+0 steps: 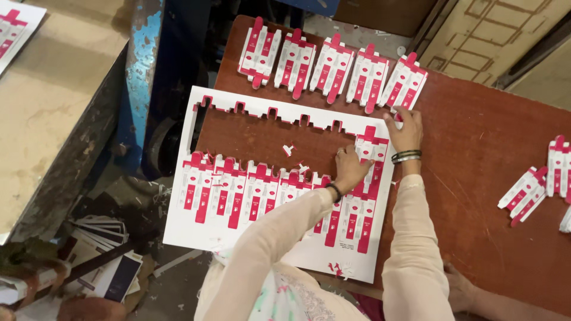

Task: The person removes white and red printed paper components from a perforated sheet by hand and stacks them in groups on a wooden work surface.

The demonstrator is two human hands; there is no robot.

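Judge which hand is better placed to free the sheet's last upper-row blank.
Probably right: the right hand touches the blank at its top corner, nearest the freed blanks; the left hand rests beside it.

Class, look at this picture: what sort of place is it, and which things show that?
Probably a packaging or print-finishing workshop: a die-cut carton sheet being stripped by hand, punched-out carton blanks laid in a row, and a worn workbench.

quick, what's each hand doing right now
Left hand: closed, fingers curled, pressing down on the die-cut sheet beside the carton blank.
Right hand: pinching the top corner of that carton blank.
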